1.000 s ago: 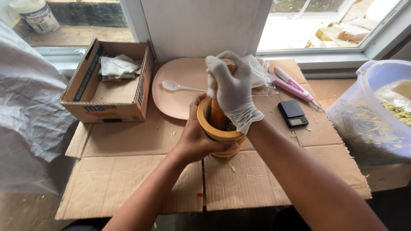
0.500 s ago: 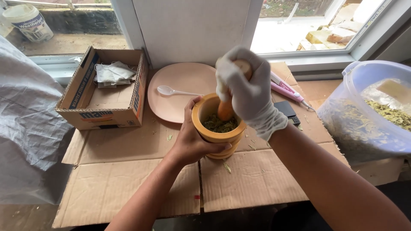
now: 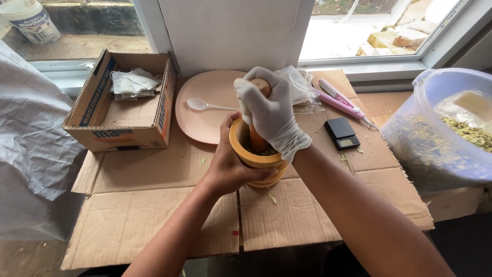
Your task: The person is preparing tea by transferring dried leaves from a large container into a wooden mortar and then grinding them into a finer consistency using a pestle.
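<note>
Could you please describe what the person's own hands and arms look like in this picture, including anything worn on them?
The right hand wears a thin, whitish disposable glove, wrinkled and bunched at the wrist, where its cuff ends. The left hand is bare, with no glove. Both forearms are uncovered: no sleeves, watch, or bracelets show in this view.

Daylit windows (image 3: pixel 369 31), white wall panel (image 3: pixel 230 31), flattened cardboard (image 3: pixel 154 205), possibly covering a table

Pestle (image 3: pixel 258 134) now down in mortar (image 3: pixel 256 160)
</note>
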